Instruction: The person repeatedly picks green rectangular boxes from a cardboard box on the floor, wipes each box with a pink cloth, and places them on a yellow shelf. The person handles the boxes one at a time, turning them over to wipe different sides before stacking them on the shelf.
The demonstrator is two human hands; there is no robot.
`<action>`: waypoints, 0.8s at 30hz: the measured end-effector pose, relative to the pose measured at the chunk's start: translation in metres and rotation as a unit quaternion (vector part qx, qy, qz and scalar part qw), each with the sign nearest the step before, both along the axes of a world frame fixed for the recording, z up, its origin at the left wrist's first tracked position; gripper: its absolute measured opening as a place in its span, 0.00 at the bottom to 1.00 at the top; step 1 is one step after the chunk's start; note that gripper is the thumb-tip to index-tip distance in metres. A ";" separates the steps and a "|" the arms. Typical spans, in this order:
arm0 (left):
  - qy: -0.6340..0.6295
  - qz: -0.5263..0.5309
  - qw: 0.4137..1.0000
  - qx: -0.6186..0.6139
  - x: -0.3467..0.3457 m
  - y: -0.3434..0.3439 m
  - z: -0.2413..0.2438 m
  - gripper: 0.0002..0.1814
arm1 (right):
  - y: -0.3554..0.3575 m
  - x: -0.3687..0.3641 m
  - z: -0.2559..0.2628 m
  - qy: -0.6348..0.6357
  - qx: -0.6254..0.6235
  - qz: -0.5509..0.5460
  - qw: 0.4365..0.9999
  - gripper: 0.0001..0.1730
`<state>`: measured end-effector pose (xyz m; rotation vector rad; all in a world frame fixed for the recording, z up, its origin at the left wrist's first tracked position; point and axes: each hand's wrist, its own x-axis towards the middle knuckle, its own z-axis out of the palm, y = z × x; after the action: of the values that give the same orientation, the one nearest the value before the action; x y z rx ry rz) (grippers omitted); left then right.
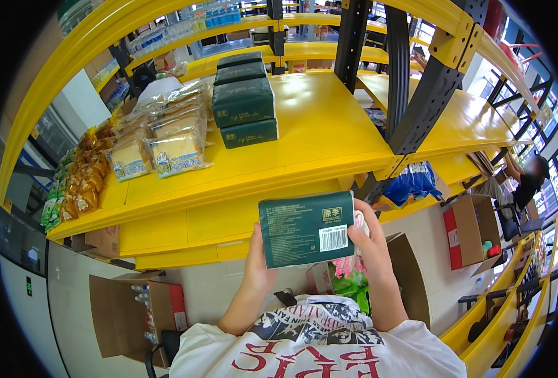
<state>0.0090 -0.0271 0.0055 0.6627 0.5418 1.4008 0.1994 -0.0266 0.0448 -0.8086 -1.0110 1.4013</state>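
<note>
Between both hands is a dark green tissue pack (293,231), its printed side with a barcode facing up. My left hand (259,264) grips its left end and my right hand (373,241) its right end, thumb on the edge. The pack is held in front of the yellow shelf (316,127). On that shelf stand similar green tissue packs (245,101), stacked in a row. To their left lie bagged bread slices (177,146), then orange-brown wrapped snacks (87,189) and green packets (54,203). A pink and white item hangs by my right wrist, partly hidden.
An open carton (123,312) with bottles stands on the floor at lower left, another carton (472,231) at right. A black upright post (425,104) bounds the shelf on the right. A blue bag (413,184) lies on a lower shelf. A person (524,184) sits far right.
</note>
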 end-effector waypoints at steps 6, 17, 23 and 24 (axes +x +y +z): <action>0.001 0.000 1.000 0.023 -0.003 0.000 -0.002 0.24 | 0.000 -0.001 0.002 -0.008 0.002 0.004 1.000 0.27; -0.009 -0.011 1.000 0.021 -0.005 -0.003 -0.003 0.24 | -0.002 -0.001 0.004 0.006 -0.008 0.006 1.000 0.27; 0.013 -0.010 0.999 0.028 -0.005 -0.003 -0.002 0.24 | -0.004 -0.002 0.006 0.004 -0.023 -0.003 1.000 0.27; 0.018 -0.010 0.999 0.032 -0.005 -0.003 -0.002 0.25 | -0.005 -0.002 0.006 0.004 -0.025 -0.005 1.000 0.27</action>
<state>0.0040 -0.0301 0.0033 0.7435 0.5198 1.3938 0.1971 -0.0311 0.0511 -0.8437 -0.9675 1.4255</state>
